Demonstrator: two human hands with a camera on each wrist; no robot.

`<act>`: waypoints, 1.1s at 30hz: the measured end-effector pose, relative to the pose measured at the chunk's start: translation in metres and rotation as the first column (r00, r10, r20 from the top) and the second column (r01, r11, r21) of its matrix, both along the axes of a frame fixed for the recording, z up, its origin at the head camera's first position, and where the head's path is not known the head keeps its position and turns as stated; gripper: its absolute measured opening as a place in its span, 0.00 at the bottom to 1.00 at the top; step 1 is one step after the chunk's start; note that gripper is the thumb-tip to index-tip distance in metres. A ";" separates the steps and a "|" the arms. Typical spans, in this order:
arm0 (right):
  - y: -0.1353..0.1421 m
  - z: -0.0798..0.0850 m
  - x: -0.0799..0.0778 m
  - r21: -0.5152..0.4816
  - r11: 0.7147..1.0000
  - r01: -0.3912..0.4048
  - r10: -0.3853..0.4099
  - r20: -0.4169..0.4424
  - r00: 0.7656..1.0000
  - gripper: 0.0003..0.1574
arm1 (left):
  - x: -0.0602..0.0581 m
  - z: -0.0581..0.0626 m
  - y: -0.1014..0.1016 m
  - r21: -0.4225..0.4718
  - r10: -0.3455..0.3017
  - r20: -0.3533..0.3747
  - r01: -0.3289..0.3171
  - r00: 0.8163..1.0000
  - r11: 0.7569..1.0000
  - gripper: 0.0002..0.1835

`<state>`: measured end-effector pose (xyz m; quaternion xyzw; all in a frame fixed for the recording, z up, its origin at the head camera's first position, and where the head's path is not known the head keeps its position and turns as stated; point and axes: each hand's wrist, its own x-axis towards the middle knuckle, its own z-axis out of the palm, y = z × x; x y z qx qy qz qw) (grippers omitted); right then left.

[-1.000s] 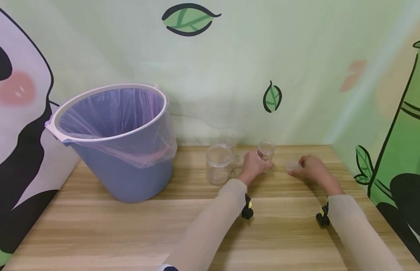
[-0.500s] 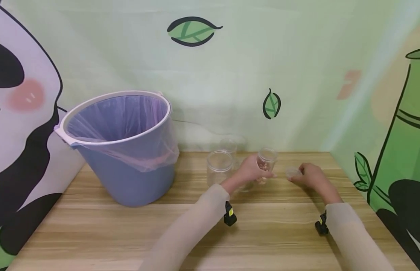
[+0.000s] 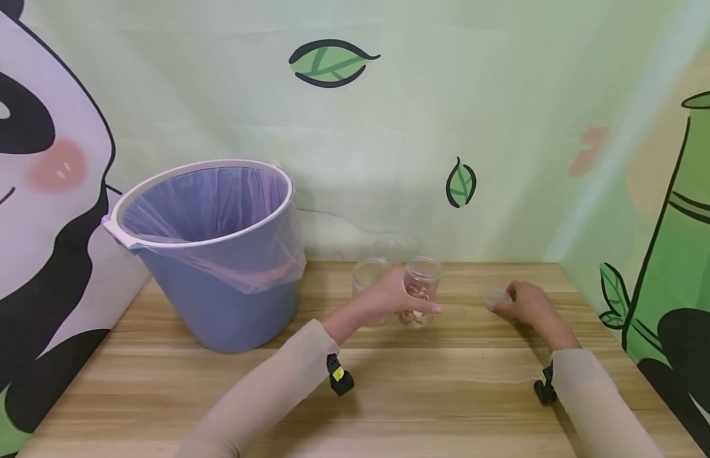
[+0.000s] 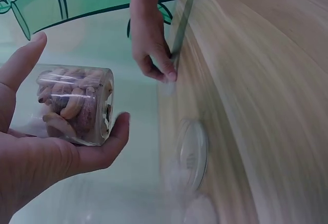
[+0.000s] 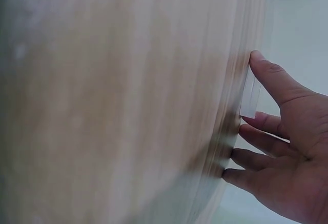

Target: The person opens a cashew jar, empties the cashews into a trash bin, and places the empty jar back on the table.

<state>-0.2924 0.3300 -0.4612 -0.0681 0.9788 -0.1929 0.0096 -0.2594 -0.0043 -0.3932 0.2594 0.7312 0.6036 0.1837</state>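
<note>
My left hand (image 3: pixel 383 298) grips a clear, uncapped jar (image 3: pixel 419 305) with cashew nuts (image 4: pixel 72 101) in its lower part, thumb on one side and fingers on the other. In the left wrist view the jar lies sideways across the picture. Over at the right, my right hand (image 3: pixel 532 308) pinches a clear round lid (image 3: pixel 497 297) low at the table top. Thumb and index finger span the lid (image 5: pixel 250 96) in the right wrist view, the other fingertips close to the wood. A wider clear jar (image 3: pixel 369 272) stands behind the left hand, partly hidden by it.
A blue bin (image 3: pixel 235 312) with a white rim and thin pinkish liner stands on the left of the wooden table (image 3: pixel 446 394). Another clear container (image 3: pixel 389 245) shows faintly at the back. A printed wall cloth (image 3: pixel 504 114) rises behind the table.
My left hand has lifted the nut jar and carried it left, in front of the other clear jars. The right hand stays at the lid. The head view has tilted slightly upward.
</note>
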 end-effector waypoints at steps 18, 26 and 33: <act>0.008 -0.006 -0.003 0.006 1.000 -0.017 0.017 -0.006 1.000 0.40 | 0.024 0.023 -0.070 -0.073 0.108 -0.071 -0.114 0.992 0.991 0.34; 0.009 -0.007 -0.005 0.014 0.999 -0.031 0.031 -0.007 0.999 0.43 | 0.032 0.028 -0.094 -0.090 0.084 -0.049 -0.088 0.995 0.992 0.34; 0.011 -0.005 -0.004 0.002 0.997 -0.073 0.072 0.026 0.997 0.48 | 0.043 0.041 -0.115 -0.169 0.093 -0.101 -0.109 0.991 0.980 0.27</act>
